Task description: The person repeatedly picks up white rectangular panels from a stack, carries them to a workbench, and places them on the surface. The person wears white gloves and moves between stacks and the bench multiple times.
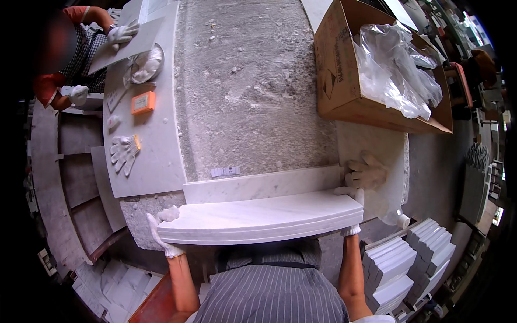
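A stack of white marble tiles (264,218) with faint grey veins spans the space in front of my body, long side toward me. My left hand (163,229), in a white knitted glove, grips its left end, thumb over the top. The right end is held by my gloved right hand (353,211); its fingers beneath are hidden. Just behind the stack lies another pale marble strip (264,183) on the rough grey stone work surface (253,97). A small printed label (225,171) rests beyond that strip.
A cardboard box (344,91) of clear plastic stands far right, with a spare glove (366,171) and plastic bottle (396,218) nearer. On the left slab (145,177) are a glove (125,153) and orange box (143,103). A co-worker's gloved hand (124,34) holds a thin panel. Stacked tiles (390,264) stand lower right.
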A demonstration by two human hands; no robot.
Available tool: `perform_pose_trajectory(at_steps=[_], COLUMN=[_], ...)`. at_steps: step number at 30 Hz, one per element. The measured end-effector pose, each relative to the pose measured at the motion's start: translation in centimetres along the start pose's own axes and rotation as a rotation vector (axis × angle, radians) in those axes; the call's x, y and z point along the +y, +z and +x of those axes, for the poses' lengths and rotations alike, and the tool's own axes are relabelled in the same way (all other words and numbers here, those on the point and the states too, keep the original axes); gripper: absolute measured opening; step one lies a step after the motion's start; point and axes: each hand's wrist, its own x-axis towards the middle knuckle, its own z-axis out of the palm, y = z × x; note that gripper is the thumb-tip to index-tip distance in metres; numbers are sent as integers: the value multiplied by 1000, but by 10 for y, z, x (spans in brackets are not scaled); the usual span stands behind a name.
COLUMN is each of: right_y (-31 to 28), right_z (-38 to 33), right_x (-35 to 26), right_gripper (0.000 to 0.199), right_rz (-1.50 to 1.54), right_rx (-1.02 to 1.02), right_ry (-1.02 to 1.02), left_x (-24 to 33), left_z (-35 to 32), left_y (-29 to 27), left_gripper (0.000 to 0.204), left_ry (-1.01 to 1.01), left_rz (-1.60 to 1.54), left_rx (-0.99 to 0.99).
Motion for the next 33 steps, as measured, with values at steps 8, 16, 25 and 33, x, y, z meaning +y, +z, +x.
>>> perform_pose_trajectory(at_steps=[8,16,25,33], right_y=[-24,-2,11,45], right_z=[13,3,1,-26], right_x=[15,4,2,-22], right_gripper=[62,62,61,62], right_rz=[78,-19,158,147], right_rx=[-113,-100,-148,-1], right_ry=[70,-31,163,-208], left_x=[2,10,19,16], left_z=[-4,0,5,-2], left_y=[-1,2,0,-12], left_gripper=[60,59,52,61], left_ry=[-34,35,-21,-91], left_rz=[-28,98,32,-55], left_rx=[102,78,102,166])
